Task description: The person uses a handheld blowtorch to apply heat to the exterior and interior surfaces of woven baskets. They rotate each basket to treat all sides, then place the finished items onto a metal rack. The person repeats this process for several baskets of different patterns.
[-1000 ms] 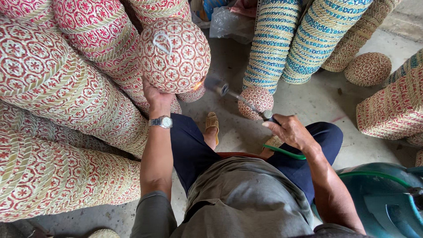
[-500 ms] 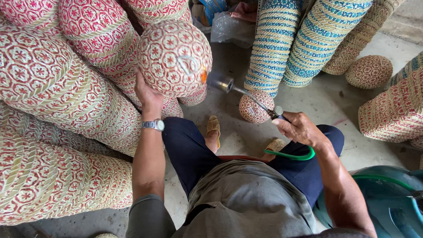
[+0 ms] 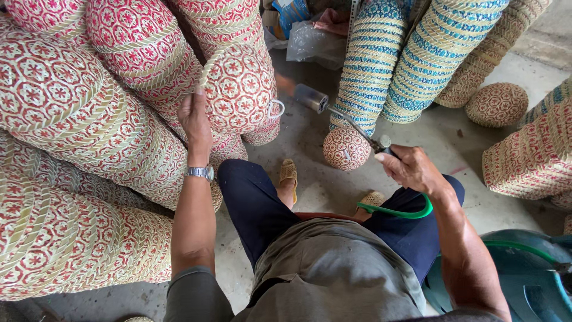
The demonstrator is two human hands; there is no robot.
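Observation:
My left hand (image 3: 195,122) grips the rim of a round red-and-cream woven basket (image 3: 238,89), holding it up on its side against the stacks, its small white loop hanging at the right. My right hand (image 3: 408,168) is closed around the handle of a gas torch (image 3: 333,113). The torch's metal nozzle points at the basket from the right, a short gap away. A green hose (image 3: 396,211) runs from the torch under my wrist. I sit on the concrete floor, with legs in dark trousers and sandals.
Tall rolls of red-patterned stacked baskets (image 3: 71,149) fill the left. Blue-striped stacks (image 3: 405,59) lean at the top right. A small round basket (image 3: 347,148) lies under the torch, another (image 3: 496,104) farther right. A teal gas cylinder (image 3: 524,274) stands at my right.
My left hand has climbed from the basket's underside to its left rim and turned it. The torch nozzle has swung up closer to the basket.

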